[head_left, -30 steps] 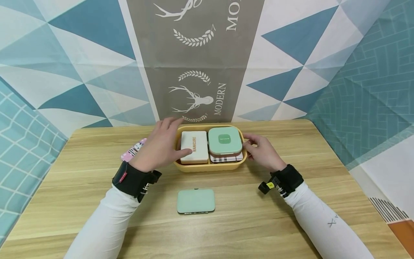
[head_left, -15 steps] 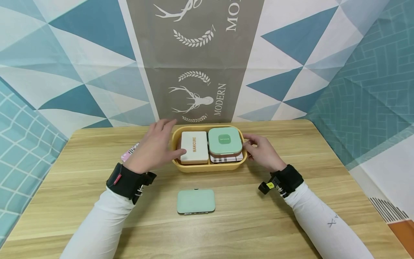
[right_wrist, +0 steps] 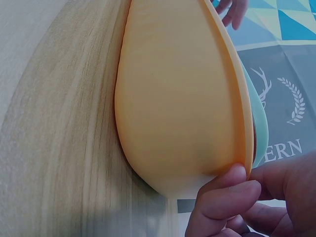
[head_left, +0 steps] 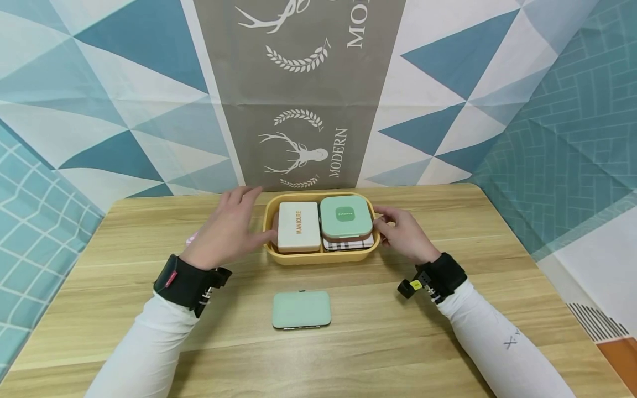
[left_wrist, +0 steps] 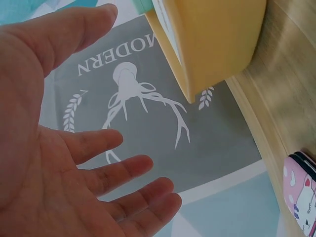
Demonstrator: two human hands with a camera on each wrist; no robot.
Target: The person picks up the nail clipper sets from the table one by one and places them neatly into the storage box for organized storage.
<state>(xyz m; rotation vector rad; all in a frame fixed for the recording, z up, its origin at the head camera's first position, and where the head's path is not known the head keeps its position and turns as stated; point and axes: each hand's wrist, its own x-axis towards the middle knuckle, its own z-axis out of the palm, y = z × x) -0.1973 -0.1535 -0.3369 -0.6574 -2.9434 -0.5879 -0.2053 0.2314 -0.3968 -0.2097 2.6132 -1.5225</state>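
Observation:
A yellow oval storage box (head_left: 343, 257) stands at the back of the table. In its left part lies a white case (head_left: 299, 228) marked MANICURE, over a brownish item largely hidden. On the right, a mint square case (head_left: 345, 216) sits on top of a plaid case (head_left: 359, 243). My right hand (head_left: 404, 235) pinches the box's right rim between thumb and fingers, clearest in the right wrist view. My left hand (head_left: 224, 235) is spread beside the left end, its fingers loosely extended around nothing; the left wrist view shows a gap between it and the box.
A flat mint case (head_left: 301, 309) lies on the wooden table (head_left: 358, 342) in front of the box. Left of the box is a pink cartoon-print case (left_wrist: 298, 192), mostly covered by my left hand in the head view. A patterned backdrop (head_left: 438, 127) rises behind the table.
My left hand has drawn away to the left from the box, uncovering its left end and hiding more of the pink case. My right hand keeps its hold on the rim.

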